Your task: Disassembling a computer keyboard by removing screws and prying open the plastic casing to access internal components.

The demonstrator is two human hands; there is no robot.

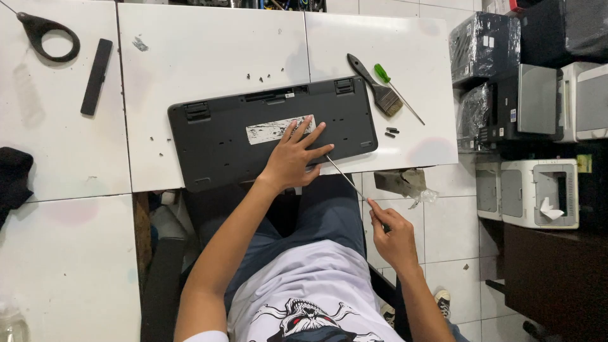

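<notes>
A black keyboard [221, 136] lies face down on the white table [209, 50], with a torn white label on its back. My left hand [294, 158] rests flat on its right half, fingers spread. My right hand [392, 231] grips the handle of a thin screwdriver [345, 176]. The screwdriver's metal shaft slants up to the keyboard's near edge, beside my left fingers. Several tiny black screws [259, 78] lie loose on the table past the keyboard.
A paintbrush [377, 88] and a green-handled screwdriver [396, 92] lie at the keyboard's right end, with two small black bits [391, 132] nearby. A black bar [96, 76] and a black loop tool [47, 35] sit far left. Printers [538, 190] stand stacked on the floor at right.
</notes>
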